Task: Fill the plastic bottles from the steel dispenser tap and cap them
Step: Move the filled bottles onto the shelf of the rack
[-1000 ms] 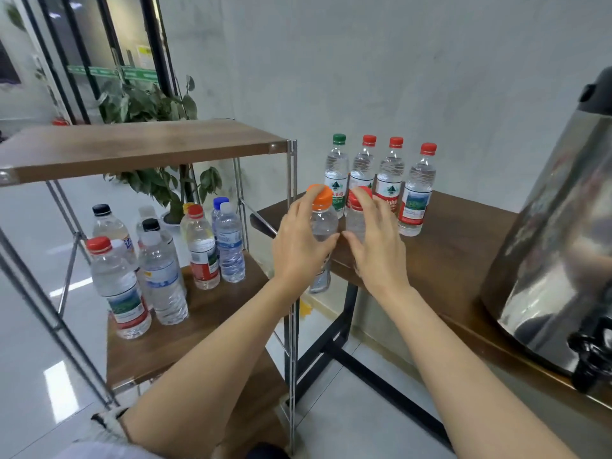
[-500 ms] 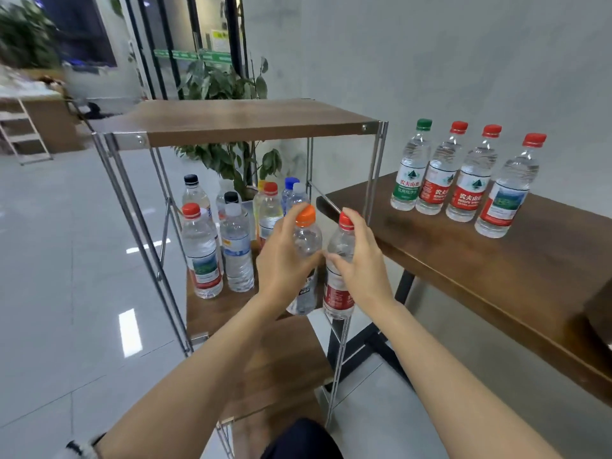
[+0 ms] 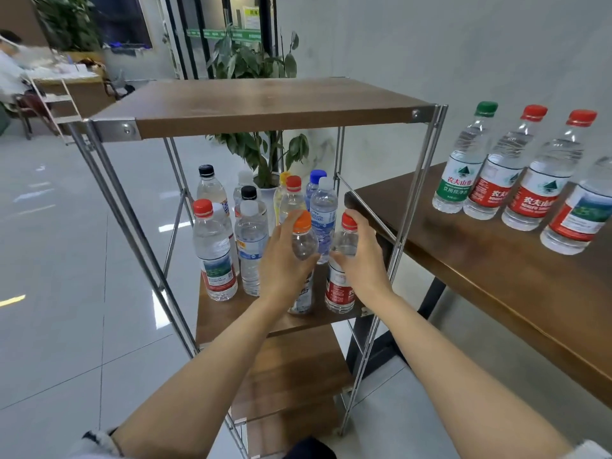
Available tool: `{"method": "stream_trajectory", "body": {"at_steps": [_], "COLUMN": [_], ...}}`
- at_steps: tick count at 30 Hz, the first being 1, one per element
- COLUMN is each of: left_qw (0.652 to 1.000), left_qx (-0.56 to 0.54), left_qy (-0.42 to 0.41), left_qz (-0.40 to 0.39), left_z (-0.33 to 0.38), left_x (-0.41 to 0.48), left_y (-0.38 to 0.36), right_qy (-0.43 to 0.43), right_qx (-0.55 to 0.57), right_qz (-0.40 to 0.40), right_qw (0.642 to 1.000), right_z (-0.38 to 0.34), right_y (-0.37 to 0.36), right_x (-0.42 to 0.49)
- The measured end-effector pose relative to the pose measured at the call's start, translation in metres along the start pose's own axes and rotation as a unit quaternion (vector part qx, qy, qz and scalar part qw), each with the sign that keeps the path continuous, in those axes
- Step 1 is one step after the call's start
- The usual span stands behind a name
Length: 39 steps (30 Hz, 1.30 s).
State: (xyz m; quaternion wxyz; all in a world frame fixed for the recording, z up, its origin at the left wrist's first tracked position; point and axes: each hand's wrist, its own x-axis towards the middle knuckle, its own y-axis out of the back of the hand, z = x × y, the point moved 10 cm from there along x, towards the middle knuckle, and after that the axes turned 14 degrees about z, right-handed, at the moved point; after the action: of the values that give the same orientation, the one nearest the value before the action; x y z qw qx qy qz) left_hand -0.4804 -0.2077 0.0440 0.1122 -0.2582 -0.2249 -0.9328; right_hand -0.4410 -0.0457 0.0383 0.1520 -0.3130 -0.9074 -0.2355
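- A steel-framed shelf rack point(image 3: 265, 107) with brown wooden boards stands mid-frame.
- A dark wooden table point(image 3: 480, 260) runs down the right side, against a pale grey wall point(image 3: 430, 44).
- A leafy potted plant point(image 3: 245, 58) rises behind the rack.
- Glossy pale floor tiles point(image 3: 49, 293) fill the left.
- In the upper left, a blurred person point(image 3: 10, 71) sits at a desk point(image 3: 89, 94).
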Motion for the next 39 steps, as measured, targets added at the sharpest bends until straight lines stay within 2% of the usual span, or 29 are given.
{"method": "stream_trajectory", "body": {"at_steps": [10, 25, 39], "left_qw": [1.0, 0.998, 0.998], "left_qx": [-0.005, 0.021, 0.023], "left_qy": [0.012, -0.015, -0.011], "left_qz": [0.017, 0.059, 0.063], "left_z": [-0.013, -0.02, -0.021], "left_x": [0.021, 0.043, 0.05], "left_y": [-0.021, -0.038, -0.04], "right_qy": [0.059, 0.084, 0.113], "right_qx": [-0.02, 0.01, 0.032], "right_qz": [-0.002, -0.027, -0.024], "right_qw": [0.998, 0.996, 0.993], "right_z": [0.006, 0.015, 0.02], "right_y": [-0.019, -0.043, -0.055], "right_x": [0.03, 0.061, 0.074]}}
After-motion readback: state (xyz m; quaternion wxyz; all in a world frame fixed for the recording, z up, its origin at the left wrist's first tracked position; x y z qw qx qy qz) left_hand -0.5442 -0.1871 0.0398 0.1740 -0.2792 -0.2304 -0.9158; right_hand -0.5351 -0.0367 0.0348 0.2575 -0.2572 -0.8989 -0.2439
